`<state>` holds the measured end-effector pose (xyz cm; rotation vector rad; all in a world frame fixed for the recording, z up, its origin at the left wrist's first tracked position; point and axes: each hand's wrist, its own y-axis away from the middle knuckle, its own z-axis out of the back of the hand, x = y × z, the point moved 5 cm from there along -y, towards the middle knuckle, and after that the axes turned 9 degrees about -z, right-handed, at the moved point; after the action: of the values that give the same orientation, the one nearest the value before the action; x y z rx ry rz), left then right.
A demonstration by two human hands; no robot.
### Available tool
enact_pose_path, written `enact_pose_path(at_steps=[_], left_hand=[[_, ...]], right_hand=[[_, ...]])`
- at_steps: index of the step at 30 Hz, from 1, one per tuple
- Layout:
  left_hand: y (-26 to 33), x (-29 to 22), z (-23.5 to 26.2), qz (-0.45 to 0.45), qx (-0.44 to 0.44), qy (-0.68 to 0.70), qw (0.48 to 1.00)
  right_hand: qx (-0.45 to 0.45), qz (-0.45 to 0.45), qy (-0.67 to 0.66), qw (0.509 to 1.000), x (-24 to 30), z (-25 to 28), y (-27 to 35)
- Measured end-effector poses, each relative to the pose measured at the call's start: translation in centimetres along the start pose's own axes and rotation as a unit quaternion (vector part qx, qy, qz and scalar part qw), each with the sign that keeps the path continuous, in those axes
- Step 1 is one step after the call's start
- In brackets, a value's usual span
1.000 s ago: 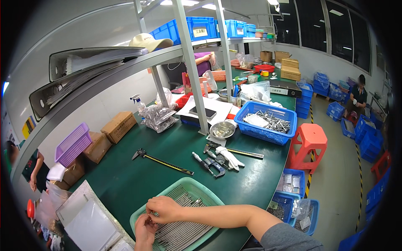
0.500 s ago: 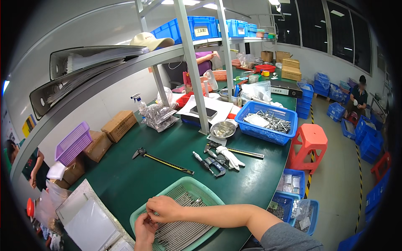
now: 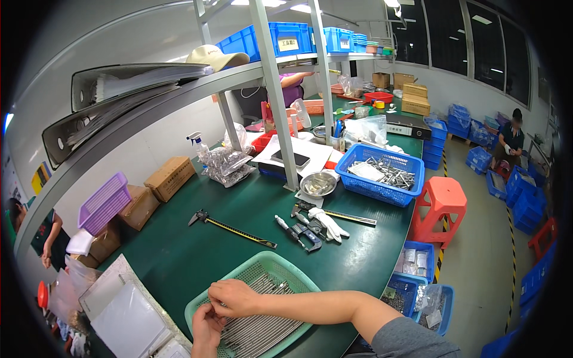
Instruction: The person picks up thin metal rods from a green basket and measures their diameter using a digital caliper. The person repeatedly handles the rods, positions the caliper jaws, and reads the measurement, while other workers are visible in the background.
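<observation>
A light green plastic basket [image 3: 271, 258] stands at the near edge of the green table, with a row of thin metal rods [image 3: 262, 331] lying in it. Over the basket's left part, my right hand [image 3: 234, 298] meets my left hand [image 3: 208, 325], both with curled fingers pressed together. Whatever they pinch between them is hidden behind the fingers. My right forearm crosses above the rods. Beyond the basket lie a long caliper [image 3: 233, 231] and, to its right, a micrometer [image 3: 305, 235] beside a white glove [image 3: 328, 225].
A blue basket of metal parts [image 3: 382, 176] stands at the far right, next to a metal bowl [image 3: 318, 184]. White papers in a folder [image 3: 128, 319] lie at the near left. Shelf posts [image 3: 280, 119] rise from the table. A red stool [image 3: 439, 209] stands right of it.
My hands and the basket have hardly moved. Across the table, the person in purple has shifted an arm.
</observation>
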<state>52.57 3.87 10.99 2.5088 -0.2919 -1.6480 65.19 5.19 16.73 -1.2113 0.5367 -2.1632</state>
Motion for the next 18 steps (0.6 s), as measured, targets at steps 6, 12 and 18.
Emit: enact_pose_path(at_steps=[6, 12, 18], left_hand=[[0.00, 0.10, 0.01, -0.002, -0.006, 0.008, 1.000], [0.31, -0.10, -0.66, 0.009, 0.012, 0.011, 1.000], [0.15, 0.00, -0.52, -0.002, 0.018, 0.020, 1.000]], right_hand=[[0.019, 0.000, 0.004, 1.000, 0.05, -0.17, 0.06], [0.031, -0.009, 0.007, 0.999, -0.13, -0.32, 0.15], [0.025, -0.016, -0.011, 1.000, 0.10, -0.16, 0.18]])
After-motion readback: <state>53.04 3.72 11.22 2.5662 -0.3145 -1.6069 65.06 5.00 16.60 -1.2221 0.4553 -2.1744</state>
